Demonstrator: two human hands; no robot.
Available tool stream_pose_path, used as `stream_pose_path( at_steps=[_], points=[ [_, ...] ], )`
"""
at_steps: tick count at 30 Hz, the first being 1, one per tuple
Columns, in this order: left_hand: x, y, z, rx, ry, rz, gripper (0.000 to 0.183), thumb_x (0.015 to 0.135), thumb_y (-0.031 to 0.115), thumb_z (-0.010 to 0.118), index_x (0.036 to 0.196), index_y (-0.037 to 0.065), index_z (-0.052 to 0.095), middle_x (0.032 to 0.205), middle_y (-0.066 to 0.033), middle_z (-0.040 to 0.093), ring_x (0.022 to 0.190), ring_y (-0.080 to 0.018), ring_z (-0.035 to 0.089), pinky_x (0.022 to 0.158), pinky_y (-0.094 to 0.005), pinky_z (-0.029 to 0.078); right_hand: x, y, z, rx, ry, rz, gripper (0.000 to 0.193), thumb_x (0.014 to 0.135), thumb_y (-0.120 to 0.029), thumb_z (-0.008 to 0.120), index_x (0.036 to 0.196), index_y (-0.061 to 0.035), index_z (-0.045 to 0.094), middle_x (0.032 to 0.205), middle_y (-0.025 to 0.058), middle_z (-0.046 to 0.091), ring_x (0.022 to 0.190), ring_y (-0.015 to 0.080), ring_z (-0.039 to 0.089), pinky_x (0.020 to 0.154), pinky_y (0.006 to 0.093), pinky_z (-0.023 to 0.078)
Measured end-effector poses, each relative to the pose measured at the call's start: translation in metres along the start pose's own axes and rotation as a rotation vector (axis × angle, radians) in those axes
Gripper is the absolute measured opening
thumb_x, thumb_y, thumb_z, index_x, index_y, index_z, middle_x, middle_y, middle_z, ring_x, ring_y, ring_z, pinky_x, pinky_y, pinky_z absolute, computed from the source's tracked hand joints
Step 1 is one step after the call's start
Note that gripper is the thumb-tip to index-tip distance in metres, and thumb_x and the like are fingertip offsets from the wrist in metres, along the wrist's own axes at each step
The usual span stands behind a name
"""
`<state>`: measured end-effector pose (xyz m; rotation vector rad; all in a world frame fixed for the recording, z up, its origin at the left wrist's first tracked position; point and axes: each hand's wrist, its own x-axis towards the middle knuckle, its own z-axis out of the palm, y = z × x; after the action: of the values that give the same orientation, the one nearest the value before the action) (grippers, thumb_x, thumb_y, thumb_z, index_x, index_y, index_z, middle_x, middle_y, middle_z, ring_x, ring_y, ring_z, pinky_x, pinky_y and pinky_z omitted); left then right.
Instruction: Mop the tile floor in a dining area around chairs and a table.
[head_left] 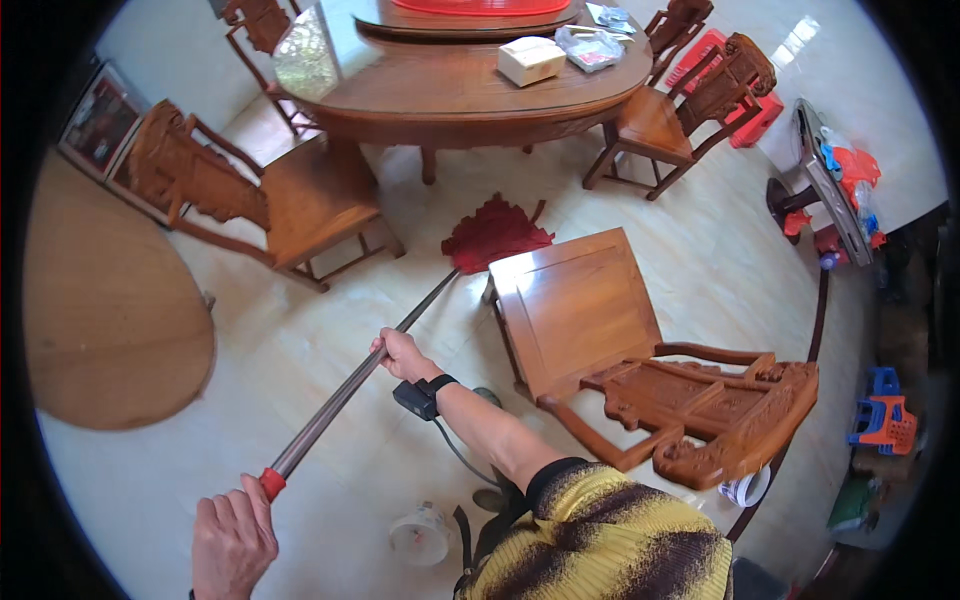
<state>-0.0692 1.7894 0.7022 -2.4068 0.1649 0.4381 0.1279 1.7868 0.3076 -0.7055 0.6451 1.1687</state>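
Observation:
A mop with a metal pole (pixel 330 408) and a dark red cloth head (pixel 497 236) runs slantwise from the lower left toward the middle of the floor. My left hand (pixel 235 538) is closed around the pole's upper end, by its red cap. Farther down, my right hand (pixel 402 352) grips the pole, with a black device strapped to that wrist. The mop head lies spread on the tiles, beside the front corner of a carved wooden chair (pixel 575 300) and short of the round table (pixel 440 95).
Another carved chair (pixel 320 195) stands left of the mop head, and one (pixel 650 120) stands right of the table. A round wooden board (pixel 120 310) is at the left. Near my feet is a clear bucket (pixel 420 535). Stacked small stools (pixel 885 425) are at the far right.

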Motion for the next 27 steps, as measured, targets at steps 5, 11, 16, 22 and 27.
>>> stream_pose_path(
  at_steps=[5, 11, 16, 22, 27],
  points=[
    [-0.099, 0.066, -0.058, 0.057, -0.272, -0.048, 0.016, 0.08, 0.013, 0.05, 0.094, 0.004, 0.052, 0.073, -0.0031, 0.05, 0.058, -0.0156, 0.052, 0.054, -0.0271, 0.043, -0.073, 0.101, -0.038, -0.184, -0.078, 0.13, 0.006, 0.078, -0.006, 0.043, 0.078, 0.0002, 0.043, 0.065, 0.0075, 0.047, 0.057, 0.0174, 0.051, 0.055, 0.0311, 0.048],
    [-0.192, 0.132, -0.099, -0.162, -0.277, -0.208, 0.017, 0.078, 0.005, 0.048, 0.092, -0.005, 0.051, 0.059, -0.0051, 0.04, 0.052, -0.0181, 0.042, 0.051, -0.0308, 0.034, -0.172, 0.182, -0.091, -0.439, -0.158, 0.237, 0.012, 0.077, -0.014, 0.047, 0.077, -0.0021, 0.046, 0.071, 0.0069, 0.052, 0.063, 0.0163, 0.055, 0.061, 0.0295, 0.051],
    [-0.227, 0.166, -0.145, -0.288, -0.343, -0.272, 0.014, 0.076, 0.004, 0.049, 0.089, -0.002, 0.051, 0.059, -0.0051, 0.042, 0.053, -0.0193, 0.044, 0.052, -0.0322, 0.034, -0.24, 0.21, -0.141, -0.541, -0.197, 0.348, 0.018, 0.075, -0.021, 0.049, 0.076, -0.0029, 0.047, 0.07, 0.0058, 0.053, 0.061, 0.0173, 0.056, 0.064, 0.0331, 0.051],
    [-0.233, 0.214, -0.199, -0.424, -0.396, -0.337, 0.02, 0.068, 0.005, 0.053, 0.088, 0.0, 0.052, 0.058, -0.0056, 0.045, 0.052, -0.0207, 0.047, 0.051, -0.0334, 0.035, -0.299, 0.198, -0.222, -0.643, -0.226, 0.463, 0.025, 0.078, -0.025, 0.044, 0.086, -0.0012, 0.049, 0.087, 0.01, 0.059, 0.073, 0.0196, 0.061, 0.068, 0.0324, 0.051],
    [-0.229, 0.277, -0.262, -0.49, -0.45, -0.394, 0.021, 0.067, 0.003, 0.053, 0.088, 0.0, 0.051, 0.055, -0.0059, 0.044, 0.049, -0.0224, 0.046, 0.051, -0.0355, 0.033, -0.358, 0.191, -0.286, -0.599, -0.249, 0.53, 0.023, 0.079, -0.024, 0.044, 0.087, -0.0032, 0.048, 0.087, 0.0099, 0.059, 0.074, 0.0199, 0.061, 0.071, 0.0361, 0.051]
  ],
)
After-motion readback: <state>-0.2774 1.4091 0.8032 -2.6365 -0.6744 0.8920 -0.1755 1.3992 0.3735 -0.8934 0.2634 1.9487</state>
